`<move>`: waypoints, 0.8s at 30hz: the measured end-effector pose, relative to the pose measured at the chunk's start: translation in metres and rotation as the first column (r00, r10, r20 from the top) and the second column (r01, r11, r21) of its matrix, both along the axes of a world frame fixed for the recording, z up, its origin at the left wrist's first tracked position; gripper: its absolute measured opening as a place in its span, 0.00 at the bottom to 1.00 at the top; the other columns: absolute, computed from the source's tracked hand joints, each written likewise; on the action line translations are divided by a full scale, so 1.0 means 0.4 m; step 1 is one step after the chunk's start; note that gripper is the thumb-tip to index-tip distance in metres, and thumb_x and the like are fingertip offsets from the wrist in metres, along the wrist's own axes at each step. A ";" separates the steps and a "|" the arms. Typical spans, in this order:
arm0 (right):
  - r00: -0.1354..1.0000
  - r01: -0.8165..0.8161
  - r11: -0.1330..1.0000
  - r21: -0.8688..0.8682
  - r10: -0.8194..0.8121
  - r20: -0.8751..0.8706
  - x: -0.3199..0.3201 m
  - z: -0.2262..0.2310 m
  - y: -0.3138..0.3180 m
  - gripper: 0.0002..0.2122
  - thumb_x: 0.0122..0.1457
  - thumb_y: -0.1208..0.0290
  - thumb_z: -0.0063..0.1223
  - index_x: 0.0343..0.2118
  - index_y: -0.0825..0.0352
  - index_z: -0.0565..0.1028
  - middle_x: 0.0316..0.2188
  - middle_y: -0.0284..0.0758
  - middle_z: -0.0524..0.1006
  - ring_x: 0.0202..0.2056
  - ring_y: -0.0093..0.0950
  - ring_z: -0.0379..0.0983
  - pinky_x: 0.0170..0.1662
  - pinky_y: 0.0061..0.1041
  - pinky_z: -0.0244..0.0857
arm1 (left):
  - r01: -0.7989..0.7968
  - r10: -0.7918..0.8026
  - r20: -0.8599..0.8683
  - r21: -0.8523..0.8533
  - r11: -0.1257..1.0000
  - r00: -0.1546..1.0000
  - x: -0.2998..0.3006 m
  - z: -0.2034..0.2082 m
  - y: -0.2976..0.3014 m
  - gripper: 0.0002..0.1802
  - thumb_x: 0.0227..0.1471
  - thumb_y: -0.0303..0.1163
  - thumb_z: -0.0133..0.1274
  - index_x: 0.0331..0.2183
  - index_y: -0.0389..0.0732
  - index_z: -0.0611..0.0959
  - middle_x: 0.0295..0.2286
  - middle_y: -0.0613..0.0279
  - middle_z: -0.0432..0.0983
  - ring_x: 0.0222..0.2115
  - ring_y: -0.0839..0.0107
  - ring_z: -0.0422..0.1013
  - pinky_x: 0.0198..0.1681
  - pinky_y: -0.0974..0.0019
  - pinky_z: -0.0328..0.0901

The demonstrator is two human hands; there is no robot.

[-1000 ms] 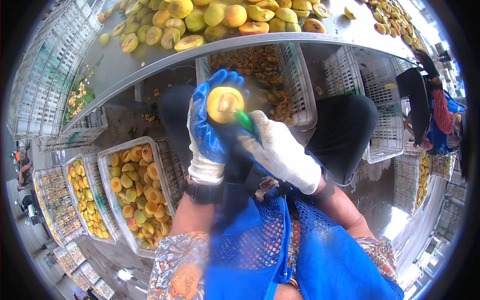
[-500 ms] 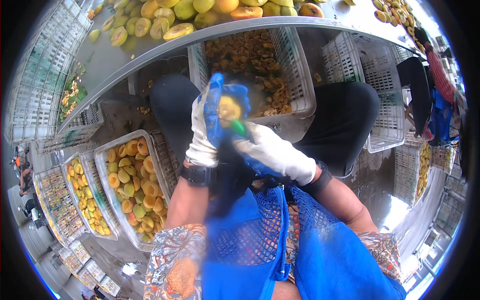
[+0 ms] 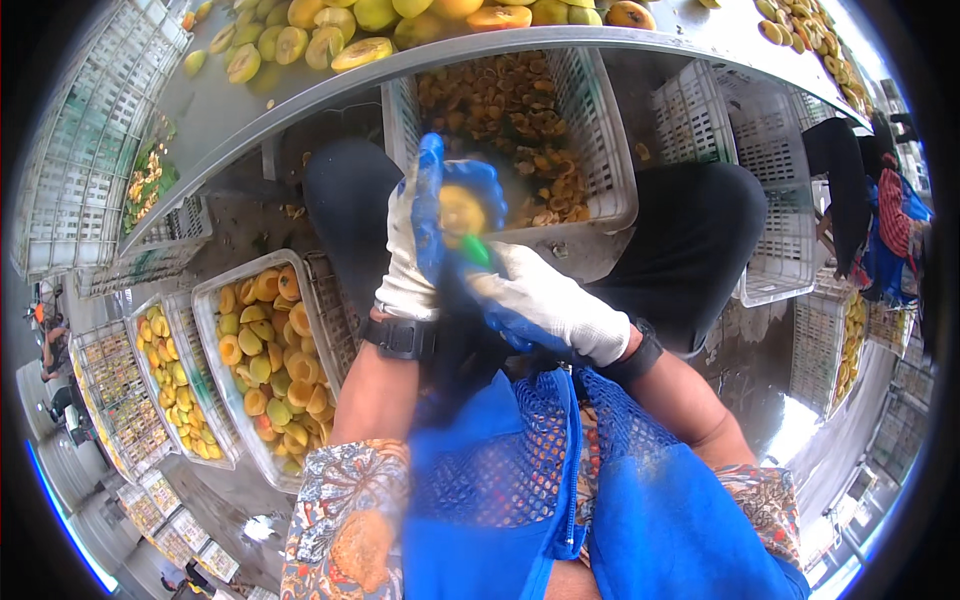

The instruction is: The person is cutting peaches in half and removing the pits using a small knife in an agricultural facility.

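Observation:
My left hand (image 3: 425, 225), in a white glove with a blue coated palm, is closed round a yellow peach half (image 3: 461, 212), its cut face up and the thumb raised beside it. In my right hand (image 3: 545, 300), gloved the same way, is a small green-handled tool (image 3: 475, 252). The tool's green end meets the near edge of the peach half; its working tip is blurred and cannot be made out. Both hands are close together above my lap, in front of the crate of scraps.
A crate (image 3: 622, 190) of brown-orange scraps stands between my knees, under the metal table edge (image 3: 480, 42). Peaches and halves (image 3: 330, 45) lie on the table. To the left are crates of peach halves (image 3: 275, 355); stacked crates (image 3: 770, 180) and another person (image 3: 890, 220) are at right.
Both hands keep their grip and stay nearly in place; the peach half looks slightly turned. The view has shifted a little. The person at far right has moved an arm.

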State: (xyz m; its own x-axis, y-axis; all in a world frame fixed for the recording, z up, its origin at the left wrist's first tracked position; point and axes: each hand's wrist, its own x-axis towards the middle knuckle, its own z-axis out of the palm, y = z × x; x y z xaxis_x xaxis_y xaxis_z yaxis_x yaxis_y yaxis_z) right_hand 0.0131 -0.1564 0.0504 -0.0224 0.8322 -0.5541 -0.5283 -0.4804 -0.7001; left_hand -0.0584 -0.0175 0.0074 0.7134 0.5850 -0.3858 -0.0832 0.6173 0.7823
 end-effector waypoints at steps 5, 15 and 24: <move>0.975 -0.065 0.997 0.035 0.071 -0.212 0.049 -0.016 -0.014 0.11 0.63 0.59 0.46 0.34 0.63 0.69 0.17 0.25 0.65 0.13 0.14 0.58 0.15 0.16 0.54 | 0.050 -0.052 -0.074 -0.027 0.998 0.996 0.009 0.005 -0.002 0.31 0.57 0.57 0.48 0.29 0.33 0.80 0.21 0.54 0.77 0.19 0.66 0.74 0.24 0.67 0.71; 0.977 -0.174 0.983 0.062 0.180 -0.113 0.075 -0.056 -0.021 0.14 0.64 0.57 0.46 0.31 0.65 0.70 0.15 0.24 0.64 0.11 0.15 0.58 0.14 0.17 0.53 | 0.085 -0.086 -0.105 -0.015 0.996 0.991 0.014 -0.002 -0.010 0.29 0.58 0.55 0.47 0.29 0.34 0.79 0.22 0.55 0.76 0.21 0.66 0.74 0.26 0.67 0.70; 0.350 0.185 0.983 0.009 -0.057 -0.935 0.004 -0.107 -0.009 0.17 0.69 0.59 0.35 0.36 0.69 0.71 0.14 0.21 0.61 0.09 0.13 0.55 0.11 0.17 0.50 | 0.020 -0.017 0.035 -0.100 0.995 0.999 0.034 -0.015 0.010 0.31 0.59 0.57 0.44 0.30 0.35 0.80 0.21 0.56 0.76 0.21 0.66 0.74 0.24 0.65 0.71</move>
